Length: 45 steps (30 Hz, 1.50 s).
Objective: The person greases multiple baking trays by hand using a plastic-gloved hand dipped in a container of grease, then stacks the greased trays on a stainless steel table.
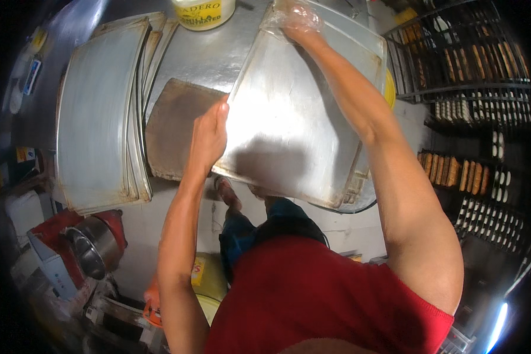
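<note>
My left hand point(211, 132) grips the left edge of a metal baking tray point(283, 119), thumb on the rim. At the tray's far left corner is my right hand point(302, 18), wrapped in clear plastic and pressed to the surface; its fingers are partly hidden by glare and plastic. More trays show beneath this one at the right. Left of my left hand a brown, worn cloth or mat point(177, 128) lies on the steel table point(208, 53). A stack of metal trays point(99, 115) stands farther left.
A plastic tub point(203, 13) with a yellow label stands at the table's far side. Racks of bread point(453, 170) fill the right. At lower left are a steel mixing bowl point(93, 248) and machinery. A yellow-green container point(210, 274) stands on the floor beside me.
</note>
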Each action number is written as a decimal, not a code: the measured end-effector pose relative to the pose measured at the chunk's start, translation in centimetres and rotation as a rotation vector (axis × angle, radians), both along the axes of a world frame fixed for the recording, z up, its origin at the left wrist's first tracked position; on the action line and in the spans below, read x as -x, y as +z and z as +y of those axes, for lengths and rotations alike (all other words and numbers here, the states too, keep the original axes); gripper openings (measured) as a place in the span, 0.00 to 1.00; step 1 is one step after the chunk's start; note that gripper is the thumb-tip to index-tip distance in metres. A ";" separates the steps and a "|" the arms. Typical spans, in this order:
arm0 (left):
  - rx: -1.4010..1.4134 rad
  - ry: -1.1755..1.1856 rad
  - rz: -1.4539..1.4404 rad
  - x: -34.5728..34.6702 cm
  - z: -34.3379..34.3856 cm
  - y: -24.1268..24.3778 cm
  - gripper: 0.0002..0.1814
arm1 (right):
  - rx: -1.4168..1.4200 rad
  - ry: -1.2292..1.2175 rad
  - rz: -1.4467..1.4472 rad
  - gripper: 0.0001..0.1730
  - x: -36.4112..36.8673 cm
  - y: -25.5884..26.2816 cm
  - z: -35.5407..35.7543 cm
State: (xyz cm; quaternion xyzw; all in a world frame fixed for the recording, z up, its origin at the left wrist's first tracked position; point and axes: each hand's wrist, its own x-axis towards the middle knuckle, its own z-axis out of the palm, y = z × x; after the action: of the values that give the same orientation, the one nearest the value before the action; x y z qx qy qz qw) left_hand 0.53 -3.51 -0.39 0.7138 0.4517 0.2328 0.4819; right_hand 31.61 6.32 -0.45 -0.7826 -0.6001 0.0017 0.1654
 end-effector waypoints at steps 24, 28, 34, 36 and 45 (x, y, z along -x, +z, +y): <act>-0.094 0.059 -0.003 -0.9 -0.3 0.1 0.18 | -0.130 0.107 0.909 0.23 14.2 -1.7 -23.6; -0.130 0.033 0.029 -0.7 -0.1 -1.0 0.18 | 0.462 0.451 -0.228 0.28 4.8 -1.4 -17.0; -0.119 0.070 0.037 -0.9 -0.7 -1.0 0.18 | -0.117 -0.069 -0.069 0.34 -8.5 -4.6 -8.4; -0.121 0.081 0.034 -1.1 -0.7 -0.7 0.19 | -0.127 0.236 -0.155 0.29 -2.2 -4.9 -15.1; -0.089 -0.005 0.106 -0.9 -0.1 -0.8 0.19 | 0.105 0.400 -0.362 0.33 -1.7 -0.4 -20.2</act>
State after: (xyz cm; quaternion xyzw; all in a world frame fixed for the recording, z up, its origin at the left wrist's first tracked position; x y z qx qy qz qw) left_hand 1.46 -3.56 -1.15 0.7472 0.4637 0.2133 0.4257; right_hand 33.27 -13.86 -0.82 -0.6434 -0.7618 -0.0745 0.0109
